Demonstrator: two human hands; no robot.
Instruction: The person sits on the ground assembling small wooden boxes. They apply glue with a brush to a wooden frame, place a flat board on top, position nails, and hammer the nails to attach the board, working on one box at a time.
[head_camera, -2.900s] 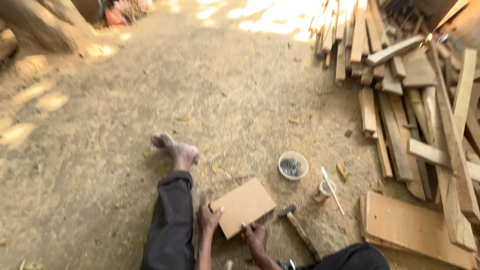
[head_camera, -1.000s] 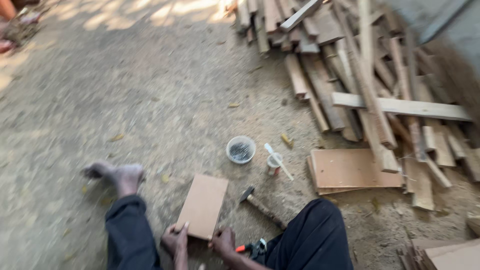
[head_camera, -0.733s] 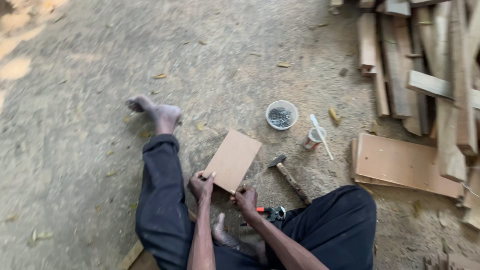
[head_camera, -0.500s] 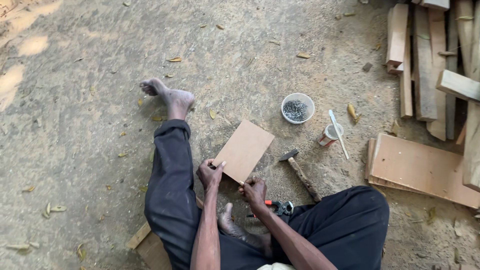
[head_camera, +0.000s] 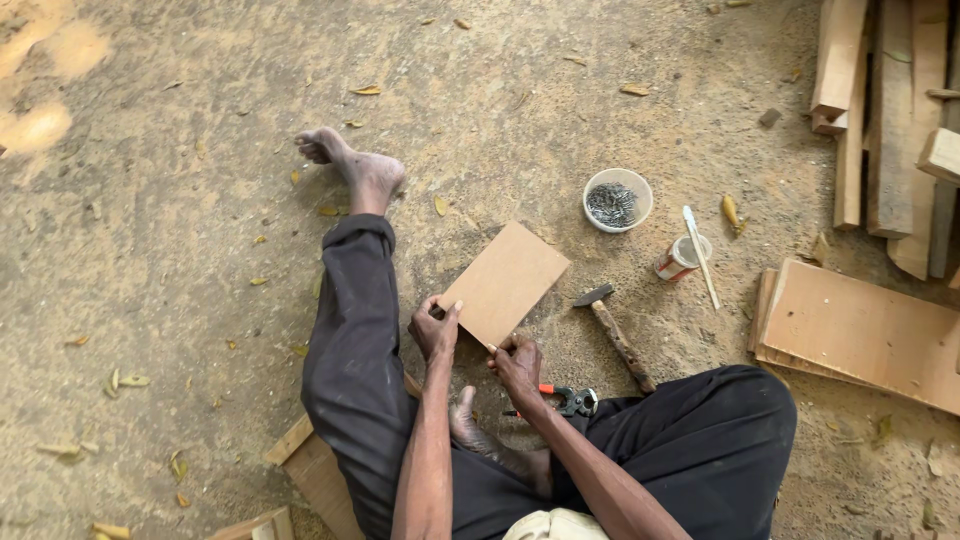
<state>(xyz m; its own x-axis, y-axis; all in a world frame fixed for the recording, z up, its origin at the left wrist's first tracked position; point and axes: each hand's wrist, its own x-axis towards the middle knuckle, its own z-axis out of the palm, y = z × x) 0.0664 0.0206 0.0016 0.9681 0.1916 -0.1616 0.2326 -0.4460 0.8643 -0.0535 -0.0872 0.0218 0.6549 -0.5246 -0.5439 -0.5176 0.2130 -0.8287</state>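
Observation:
I sit on the sandy ground with my left leg stretched out. A small rectangular wooden board (head_camera: 508, 280) lies flat in front of me. My left hand (head_camera: 436, 328) grips its near left corner. My right hand (head_camera: 517, 365) rests at the board's near edge, pinching a thin pencil-like stick whose tip touches the wood. A hammer (head_camera: 615, 330) with a wooden handle lies just right of the board. Pincers with orange handles (head_camera: 567, 398) lie by my right wrist.
A white bowl of nails (head_camera: 617, 200) and a small can with a stick across it (head_camera: 683, 256) stand beyond the hammer. Flat boards (head_camera: 860, 335) lie at the right, planks (head_camera: 880, 110) are stacked at the top right. Wood pieces (head_camera: 310, 470) sit under my left thigh.
The view has tilted down and closer, so the plank pile slid out to the right. My hands stay on the board's near edge; the board has not visibly moved.

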